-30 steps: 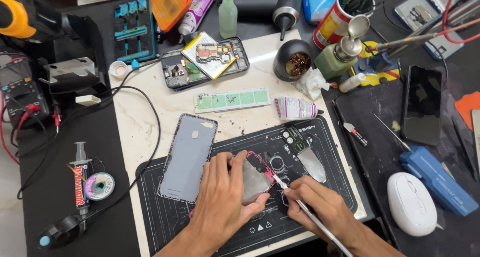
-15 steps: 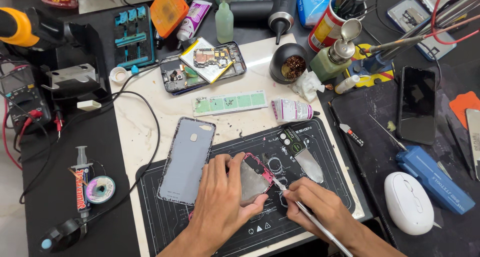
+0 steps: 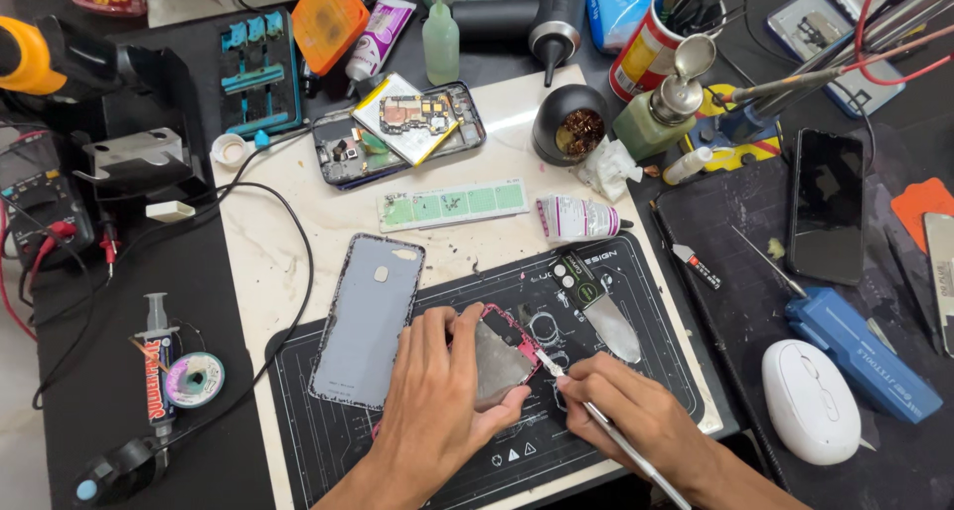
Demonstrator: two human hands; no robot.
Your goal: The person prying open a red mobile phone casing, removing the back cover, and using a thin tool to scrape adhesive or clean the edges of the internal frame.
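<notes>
My left hand (image 3: 434,403) lies flat over an opened phone with a pink frame and a grey metal plate (image 3: 500,356), pinning it to the black work mat (image 3: 636,301). My right hand (image 3: 636,425) grips a thin white-tipped tool (image 3: 576,396) like a pen, and its tip touches the phone's right edge. A grey phone back cover (image 3: 368,316) lies face down just left of my left hand. Much of the opened phone is hidden under my left palm.
A metal spatula (image 3: 601,311) rests on the mat by my right hand. Farther back are a green strip (image 3: 452,204), a small tube (image 3: 576,218), a dismantled phone with a circuit board (image 3: 402,127) and a brass-wool pot (image 3: 571,124). To the right lie a black phone (image 3: 827,204), a white mouse (image 3: 807,401) and a blue tool (image 3: 863,356); cables run at left.
Both hands stay on the opened phone. The tool tip has shifted only slightly along the phone's right edge; the view has drifted a little.
</notes>
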